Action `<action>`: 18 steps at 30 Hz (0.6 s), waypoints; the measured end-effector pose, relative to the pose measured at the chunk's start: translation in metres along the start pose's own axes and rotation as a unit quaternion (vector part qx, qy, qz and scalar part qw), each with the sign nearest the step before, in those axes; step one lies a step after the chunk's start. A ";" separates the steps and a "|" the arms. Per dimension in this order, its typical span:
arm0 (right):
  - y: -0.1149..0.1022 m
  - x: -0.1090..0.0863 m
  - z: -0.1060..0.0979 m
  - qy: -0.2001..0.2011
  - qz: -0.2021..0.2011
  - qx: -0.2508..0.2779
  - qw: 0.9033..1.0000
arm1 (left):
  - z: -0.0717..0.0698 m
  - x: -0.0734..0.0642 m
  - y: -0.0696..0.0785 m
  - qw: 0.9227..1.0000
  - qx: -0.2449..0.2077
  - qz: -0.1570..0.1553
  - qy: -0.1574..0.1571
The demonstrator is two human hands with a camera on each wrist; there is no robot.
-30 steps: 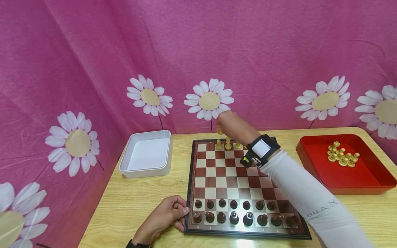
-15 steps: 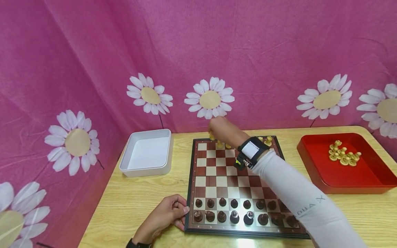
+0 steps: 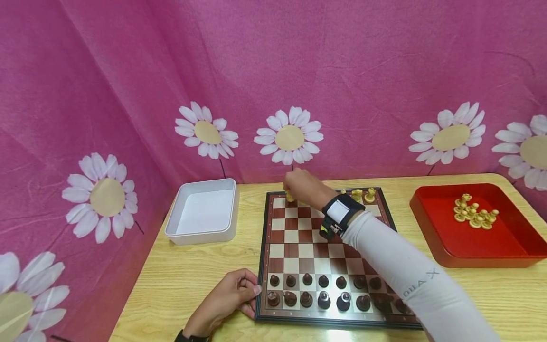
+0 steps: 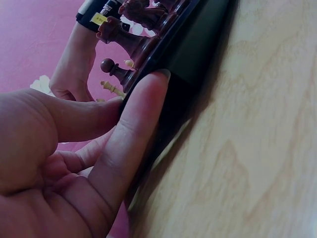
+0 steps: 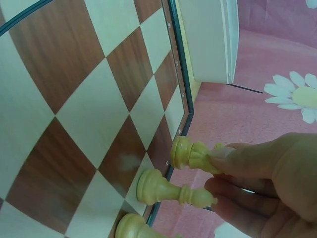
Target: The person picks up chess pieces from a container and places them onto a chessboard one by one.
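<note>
My right hand [image 3: 305, 187] pinches a cream chess knight [image 5: 190, 153] between thumb and fingers, its base close over the back row near the far left corner of the chessboard [image 3: 299, 237]. Beside it stands a cream bishop [image 5: 171, 191], with my curled fingers near its tip. My left hand [image 3: 232, 294] grips the board's left edge near the front corner, thumb on the frame, as the left wrist view shows closely. Dark chess pieces [image 3: 324, 299] fill the two near rows. Part of the cream back row is hidden behind my right hand and wrist.
A red tray [image 3: 491, 261] with several cream pieces [image 3: 474, 216] stands at the right. At the left is a white tray [image 3: 201, 237] with nothing in it. A pink flowered cloth [image 3: 342, 71] hangs behind the wooden table [image 3: 192, 266].
My right hand has moved left and down with the knight, from above the cream back row to near the far left corner. The left hand stays on the board's edge.
</note>
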State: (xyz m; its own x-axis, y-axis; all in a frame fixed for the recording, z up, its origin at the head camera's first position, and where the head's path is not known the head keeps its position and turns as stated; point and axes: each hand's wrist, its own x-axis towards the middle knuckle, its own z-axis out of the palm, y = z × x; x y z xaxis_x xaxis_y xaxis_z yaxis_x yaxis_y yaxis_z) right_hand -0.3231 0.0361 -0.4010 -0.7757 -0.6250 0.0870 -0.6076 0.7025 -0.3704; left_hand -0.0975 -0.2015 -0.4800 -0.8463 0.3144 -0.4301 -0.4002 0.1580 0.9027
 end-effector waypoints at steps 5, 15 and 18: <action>0.001 0.001 0.005 -0.005 0.001 -0.006 1.000 | 0.000 0.000 -0.001 1.000 0.000 0.000 0.001; 0.002 -0.001 0.008 -0.014 0.012 0.004 1.000 | 0.000 0.001 -0.001 1.000 -0.001 -0.003 0.001; 0.001 -0.002 0.008 -0.009 0.009 0.002 1.000 | 0.000 0.002 -0.002 1.000 -0.001 -0.003 0.003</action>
State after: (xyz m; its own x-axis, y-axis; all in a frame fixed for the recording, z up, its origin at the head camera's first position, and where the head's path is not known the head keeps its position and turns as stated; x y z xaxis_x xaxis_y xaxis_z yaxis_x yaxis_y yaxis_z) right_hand -0.3209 0.0350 -0.4089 -0.7833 -0.6185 0.0630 -0.5929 0.7127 -0.3750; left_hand -0.0979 -0.2012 -0.4825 -0.8461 0.3080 -0.4350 -0.4056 0.1573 0.9004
